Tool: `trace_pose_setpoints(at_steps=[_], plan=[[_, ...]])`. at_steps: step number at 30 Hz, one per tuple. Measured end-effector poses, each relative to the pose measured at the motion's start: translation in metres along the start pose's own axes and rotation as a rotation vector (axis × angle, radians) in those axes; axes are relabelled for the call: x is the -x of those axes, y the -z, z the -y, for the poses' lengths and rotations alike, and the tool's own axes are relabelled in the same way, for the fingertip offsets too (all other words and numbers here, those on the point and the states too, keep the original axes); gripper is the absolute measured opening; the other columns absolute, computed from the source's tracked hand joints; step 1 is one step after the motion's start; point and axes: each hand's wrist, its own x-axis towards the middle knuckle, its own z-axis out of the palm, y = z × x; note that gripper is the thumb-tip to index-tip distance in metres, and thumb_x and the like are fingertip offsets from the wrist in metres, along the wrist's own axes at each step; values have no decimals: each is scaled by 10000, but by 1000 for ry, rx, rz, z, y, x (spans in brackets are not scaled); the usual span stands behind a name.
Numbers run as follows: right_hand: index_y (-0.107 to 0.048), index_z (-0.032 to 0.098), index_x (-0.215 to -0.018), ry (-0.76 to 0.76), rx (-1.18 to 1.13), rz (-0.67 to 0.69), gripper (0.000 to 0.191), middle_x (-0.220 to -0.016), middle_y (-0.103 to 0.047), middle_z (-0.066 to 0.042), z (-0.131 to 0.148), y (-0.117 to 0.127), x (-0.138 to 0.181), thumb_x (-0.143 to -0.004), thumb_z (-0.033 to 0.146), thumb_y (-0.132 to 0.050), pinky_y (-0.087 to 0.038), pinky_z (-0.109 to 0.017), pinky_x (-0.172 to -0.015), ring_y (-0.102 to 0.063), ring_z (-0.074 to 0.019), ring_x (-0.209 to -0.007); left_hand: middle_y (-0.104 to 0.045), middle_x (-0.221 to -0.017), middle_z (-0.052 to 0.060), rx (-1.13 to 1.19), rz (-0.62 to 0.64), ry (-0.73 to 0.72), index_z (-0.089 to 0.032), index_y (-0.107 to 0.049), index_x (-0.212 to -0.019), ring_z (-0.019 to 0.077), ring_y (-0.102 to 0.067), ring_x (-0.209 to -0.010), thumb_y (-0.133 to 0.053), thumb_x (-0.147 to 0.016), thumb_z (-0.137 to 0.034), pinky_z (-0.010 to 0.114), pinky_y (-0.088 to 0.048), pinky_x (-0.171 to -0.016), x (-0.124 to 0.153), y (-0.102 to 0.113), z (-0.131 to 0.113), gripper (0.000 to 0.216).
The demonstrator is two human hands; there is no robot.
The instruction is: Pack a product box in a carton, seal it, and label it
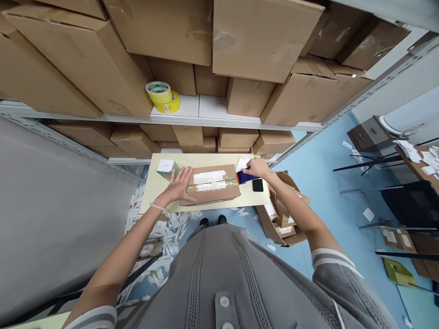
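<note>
Pressing my left hand [181, 183], fingers spread flat, on the box [213, 186], I grip a blue tape dispenser [245, 176] in my right hand [259, 167] at its right end. The box sits on the table [154, 183], long axis left-right.

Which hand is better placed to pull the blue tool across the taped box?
Probably the right. The right hand grips the blue tool at the right end of the box, while the left hand lies flat on its left end.
</note>
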Motion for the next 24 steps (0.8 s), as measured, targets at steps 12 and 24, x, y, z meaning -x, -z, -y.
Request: trace_pose_setpoints(at_steps=[12, 24], plan=[[-532, 204, -456, -544, -831, -105, 393, -424, -454, 28, -29, -63, 2, -659, 438, -774, -296, -264, -538, -454, -128, -533, -63, -1630, 187, 17, 26, 34, -118, 38, -1562, 403, 11, -1495, -680, -505, -794, 552, 100, -1168, 5, 3, -1, 1446], [-642, 186, -776, -520, -590, -42, 317, -754, -683, -43, -22, -119, 6, -904, 459, -545, -362, -245, -626, -604, -178, -697, -98, -1614, 234, 6, 16, 16, -88, 41, -1558, 422, -3, -1490, -659, -553, -780, 604, 37, -1160, 7, 4, -1, 1407]])
